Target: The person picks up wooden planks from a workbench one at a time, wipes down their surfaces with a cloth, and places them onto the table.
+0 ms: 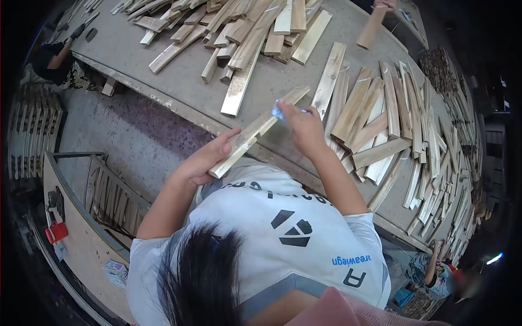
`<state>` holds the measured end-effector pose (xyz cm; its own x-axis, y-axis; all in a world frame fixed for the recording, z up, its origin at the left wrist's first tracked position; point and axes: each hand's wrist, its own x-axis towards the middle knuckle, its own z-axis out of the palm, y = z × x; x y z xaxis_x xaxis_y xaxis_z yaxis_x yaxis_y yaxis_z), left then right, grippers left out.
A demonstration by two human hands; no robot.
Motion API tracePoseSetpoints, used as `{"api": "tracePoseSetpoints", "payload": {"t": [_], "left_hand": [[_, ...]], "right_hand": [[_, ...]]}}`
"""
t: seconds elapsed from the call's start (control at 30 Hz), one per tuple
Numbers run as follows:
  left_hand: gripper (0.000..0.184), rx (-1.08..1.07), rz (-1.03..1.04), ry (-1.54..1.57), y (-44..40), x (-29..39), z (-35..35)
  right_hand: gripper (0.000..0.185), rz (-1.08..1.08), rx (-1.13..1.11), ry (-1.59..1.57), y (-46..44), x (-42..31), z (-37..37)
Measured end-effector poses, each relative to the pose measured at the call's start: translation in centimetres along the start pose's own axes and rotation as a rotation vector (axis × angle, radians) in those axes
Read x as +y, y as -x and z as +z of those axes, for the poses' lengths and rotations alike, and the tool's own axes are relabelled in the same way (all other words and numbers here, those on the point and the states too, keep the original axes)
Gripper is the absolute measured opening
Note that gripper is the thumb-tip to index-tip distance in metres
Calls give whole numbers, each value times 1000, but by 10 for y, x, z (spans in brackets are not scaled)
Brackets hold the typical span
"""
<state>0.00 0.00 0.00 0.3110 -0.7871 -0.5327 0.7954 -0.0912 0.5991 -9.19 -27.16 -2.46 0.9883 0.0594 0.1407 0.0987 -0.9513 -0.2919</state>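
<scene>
A wooden slat (251, 135) slants up and away from my body, with a step-like notch along its near edge. My left hand (211, 156) grips its lower end, thumb on top. In my right hand (305, 127) is a small blue-and-white object (279, 111), pressed on or held right against the slat's upper half. The fingers cover most of that object, so I cannot tell its kind.
A heap of slats (244, 27) lies on the far part of the table (179, 81). More slats (375, 114) spread to the right. A co-worker's hand (384, 5) holds a board at the top. Other people are at far left and lower right. A red item (56, 232) sits on a left-side bench.
</scene>
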Motion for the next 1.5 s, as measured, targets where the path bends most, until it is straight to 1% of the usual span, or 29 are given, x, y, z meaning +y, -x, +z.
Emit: {"api": "tracePoseSetpoints", "payload": {"t": [0.07, 0.1, 0.17, 0.2, 0.23, 0.3, 0.33, 0.37, 0.43, 0.5, 0.57, 0.6, 0.63, 0.67, 0.7, 0.77, 0.83, 0.97, 1.03, 1.07, 1.1, 1.17, 1.23, 1.3, 1.33, 1.37, 1.43, 1.47, 1.5], "left_hand": [[111, -95, 7, -12, -8, 2, 1], [111, -64, -22, -26, 12, 2, 3], [112, -72, -34, 19, 10, 2, 14], [98, -150, -57, 152, 7, 1, 12], [98, -157, -59, 142, 6, -1, 10], [79, -205, -112, 364, 4, -5, 7], [62, -230, -120, 382, 7, 2, 19], [62, -235, -126, 377, 8, 4, 24], [59, -9, -127, 266, 10, 3, 30], [56, -91, -122, 299, 6, 2, 27], [53, -187, -164, 505, 4, -2, 20], [53, -194, -161, 498, 4, 1, 23], [43, -224, -166, 498, 3, 7, 27], [33, -245, -181, 504, 4, 9, 29], [33, -242, -188, 503, 5, 6, 27], [33, -48, -194, 512, 1, 5, 23], [35, -124, -191, 505, -2, 8, 23], [37, -191, -209, 501, -3, 4, 29], [38, -194, -228, 508, -6, 1, 26], [37, -217, -225, 533, -6, 3, 27], [36, -243, -219, 560, -6, 4, 28], [34, -280, -212, 568, -6, 7, 30], [32, -312, -205, 571, -6, 8, 29], [40, -248, -234, 643, -8, -3, 20], [55, -197, -236, 605, -9, -6, 16], [55, -190, -242, 596, -10, -6, 13], [65, -339, -202, 656, -8, -2, 19], [65, -335, -208, 663, -7, 0, 20], [65, -333, -207, 657, -7, 3, 22]], "right_hand": [[56, -214, 134, -113, 0, -23, -14], [56, -199, 143, -154, 9, -47, -12], [51, -416, 184, -367, 16, -54, -18], [50, -296, 266, -230, 15, -29, 1], [50, -290, 275, -224, 10, -14, 5], [52, 32, 231, 8, 7, 3, 6], [54, -102, 300, -49, 8, -19, -2], [54, -95, 303, -45, 10, -37, -12], [53, -396, 268, -315, 17, -61, -24], [51, -361, 308, -289, 13, -27, 0], [54, 195, 330, -66, 8, 12, 30], [54, 174, 346, -65, 10, 8, 30], [54, 163, 358, -56, 7, -9, 23], [54, -62, 412, -131, 7, -40, 11], [53, -277, 461, -210, 10, -61, 3], [52, -365, 448, -303, 6, -53, 9], [52, 156, 225, -245, -6, -11, 39], [56, 134, 396, -219, -15, -24, 22], [60, -386, 500, -272, -9, -42, 19], [60, -298, 393, -239, -11, -35, 19], [60, -299, 395, -238, -17, -22, 23], [58, 218, 415, -321, -29, 4, 33], [62, 150, 325, -249, -23, -16, 15], [50, -287, 236, -267, -8, -56, 5], [48, -443, 312, -334, -7, -49, 11], [48, -437, 321, -339, -16, -36, 12], [46, 404, -8, -773, -41, 2, 12], [44, 273, 326, -349, -34, 26, 46], [44, 273, 332, -353, -35, 14, 41]]}}
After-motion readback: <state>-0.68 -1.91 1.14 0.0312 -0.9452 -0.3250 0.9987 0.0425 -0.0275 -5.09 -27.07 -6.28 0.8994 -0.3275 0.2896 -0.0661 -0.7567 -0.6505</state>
